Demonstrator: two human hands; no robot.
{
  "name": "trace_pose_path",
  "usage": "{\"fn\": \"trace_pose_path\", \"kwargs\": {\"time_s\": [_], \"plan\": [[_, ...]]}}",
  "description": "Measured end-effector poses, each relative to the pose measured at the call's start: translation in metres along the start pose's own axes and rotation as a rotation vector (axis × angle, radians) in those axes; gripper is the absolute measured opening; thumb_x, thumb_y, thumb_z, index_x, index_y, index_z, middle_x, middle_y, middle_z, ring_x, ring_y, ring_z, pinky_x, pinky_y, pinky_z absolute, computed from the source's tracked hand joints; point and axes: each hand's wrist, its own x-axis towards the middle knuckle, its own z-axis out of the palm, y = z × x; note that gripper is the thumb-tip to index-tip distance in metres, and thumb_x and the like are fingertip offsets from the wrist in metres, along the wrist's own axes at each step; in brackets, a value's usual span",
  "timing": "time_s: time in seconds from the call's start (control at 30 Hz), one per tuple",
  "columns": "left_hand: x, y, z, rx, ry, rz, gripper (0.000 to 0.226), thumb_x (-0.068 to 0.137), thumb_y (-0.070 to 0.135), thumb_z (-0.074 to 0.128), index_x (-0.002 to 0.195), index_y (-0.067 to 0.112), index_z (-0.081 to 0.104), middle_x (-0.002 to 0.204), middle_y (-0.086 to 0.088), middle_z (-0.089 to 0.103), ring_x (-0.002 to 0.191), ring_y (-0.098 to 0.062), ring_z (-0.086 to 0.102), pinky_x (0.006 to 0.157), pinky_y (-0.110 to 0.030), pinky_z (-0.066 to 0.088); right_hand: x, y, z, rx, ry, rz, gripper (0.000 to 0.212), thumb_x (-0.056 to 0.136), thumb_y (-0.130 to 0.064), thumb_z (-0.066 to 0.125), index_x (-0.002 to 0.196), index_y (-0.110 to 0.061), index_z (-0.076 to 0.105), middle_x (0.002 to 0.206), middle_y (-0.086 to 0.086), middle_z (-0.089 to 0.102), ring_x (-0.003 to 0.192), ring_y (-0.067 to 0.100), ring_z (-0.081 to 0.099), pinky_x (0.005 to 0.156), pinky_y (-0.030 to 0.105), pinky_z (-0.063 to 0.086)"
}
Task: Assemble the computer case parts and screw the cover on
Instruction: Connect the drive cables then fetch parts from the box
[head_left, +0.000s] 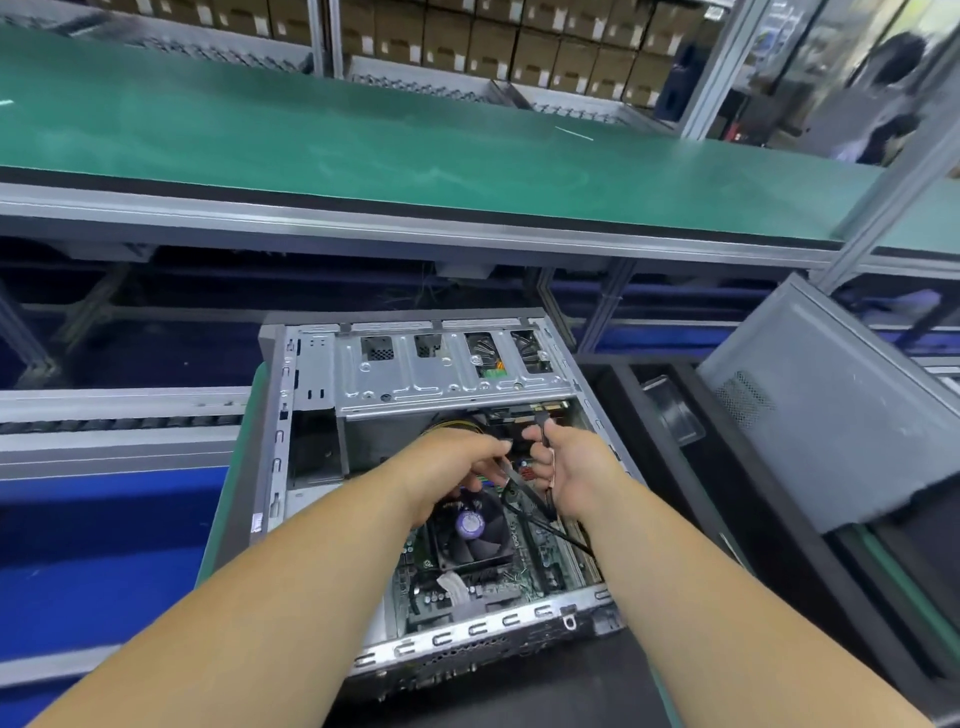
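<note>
While the computer case (415, 467) lies open on its side in the middle of the tabletop (228, 519), both hands work inside it above the fan (470, 525). The left hand (447, 467) has its fingers curled around a black cable (511, 480), and the right hand (566, 467) pinches the plug end of a black cable (543, 423) between thumb and finger, so each grip holds a cable. I cannot tell if it is one cable or two. The step in hand seems to be the wiring of the inner parts, so the task is still in an early part. The cover (831, 415) leans tilted at the right edge of the tabletop, apart from the case, not yet put on. The next move probably calls for guiding the plug to its socket under the metal drive bracket (452, 374), with the loose length kept away from the fan blades. No screwdriver or screws are visible.
</note>
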Motion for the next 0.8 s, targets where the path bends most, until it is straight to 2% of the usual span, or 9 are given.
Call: {"fn": "trace_pose_path", "kwargs": {"time_s": [0.17,0.3,0.5,0.8], "plan": [[0.0006,-0.0032,0.001,0.017,0.002,0.035,0.024,0.088,0.039,0.063,0.079,0.018,0.07,0.078,0.004,0.075,0.062,-0.011,0.05,0.064,-0.026,0.039,0.0057,-0.0018,-0.0014,0.0,-0.022,-0.016,0.041,0.109,-0.029,0.03,0.076,-0.012,0.048,0.043,-0.004,0.03,0.036,0.009,0.021,0.044,0.024,0.018],[0.0002,-0.0048,0.0015,0.041,0.007,0.057,0.021,0.088,0.038,0.063,0.08,0.019,0.069,0.074,0.006,0.074,0.064,-0.012,0.052,0.065,-0.028,0.039,0.005,-0.0018,-0.0035,-0.04,-0.054,-0.064,0.04,0.109,-0.026,0.029,0.076,-0.012,0.048,0.047,-0.003,0.03,0.043,0.011,0.02,0.047,0.025,0.019],[0.0027,-0.0092,-0.0006,0.041,0.023,0.033,0.02,0.088,0.038,0.063,0.085,0.019,0.069,0.076,0.006,0.075,0.063,-0.012,0.052,0.065,-0.028,0.038,0.0042,-0.0026,-0.0003,-0.069,0.007,-0.051,0.041,0.109,-0.026,0.03,0.075,-0.012,0.047,0.048,-0.002,0.029,0.049,0.013,0.017,0.049,0.027,0.016],[0.0047,-0.0092,0.0001,0.013,0.045,0.009,0.022,0.089,0.037,0.062,0.088,0.016,0.068,0.071,0.007,0.074,0.066,-0.013,0.051,0.062,-0.027,0.037,0.0073,0.0,-0.0025,-0.051,0.005,-0.073,0.041,0.109,-0.026,0.03,0.075,-0.013,0.048,0.045,-0.004,0.033,0.043,0.01,0.021,0.046,0.024,0.02]]}}
